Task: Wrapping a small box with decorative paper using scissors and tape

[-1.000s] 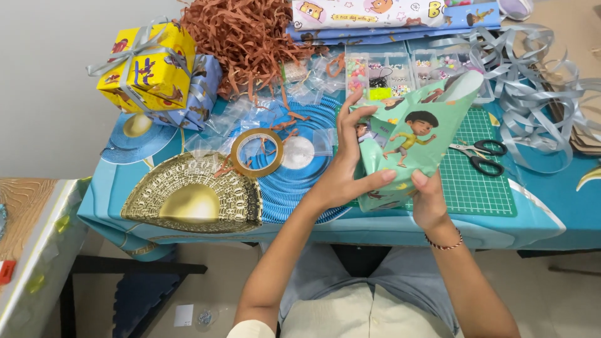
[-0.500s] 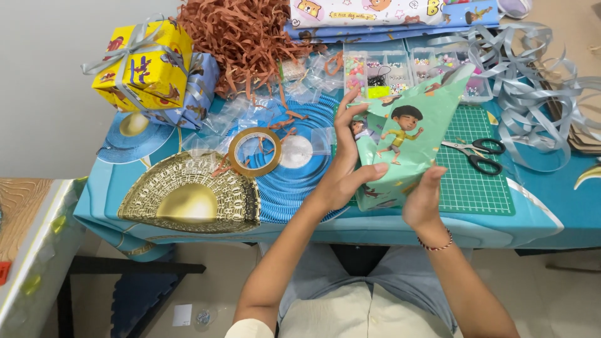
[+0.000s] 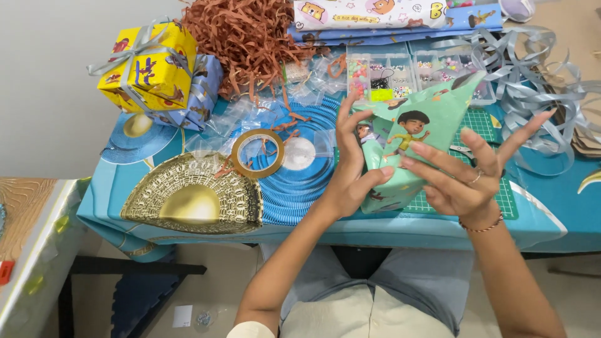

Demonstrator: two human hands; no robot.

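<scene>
Hands first, since they're closest: the left hand [image 3: 347,178] is wrapped around the near-left side of a mint-green gift-wrapped parcel [image 3: 426,128] with a cartoon kid printed on it, thumb across the front, fingers up the left edge. That parcel is held tilted just above the green cutting mat [image 3: 494,191]. The right hand [image 3: 466,181] is spread wide open, fingers splayed, holding nothing, fingertips just brushing the parcel's right side. Left of the parcel, a roll of clear tape [image 3: 257,153] lies on the blue tablecloth [image 3: 544,216]. Farther back sit clear bead organiser boxes [image 3: 382,72], a heap of brown paper shred [image 3: 247,37], grey ribbon [image 3: 538,69] and a yellow wrapped gift box [image 3: 147,66].
</scene>
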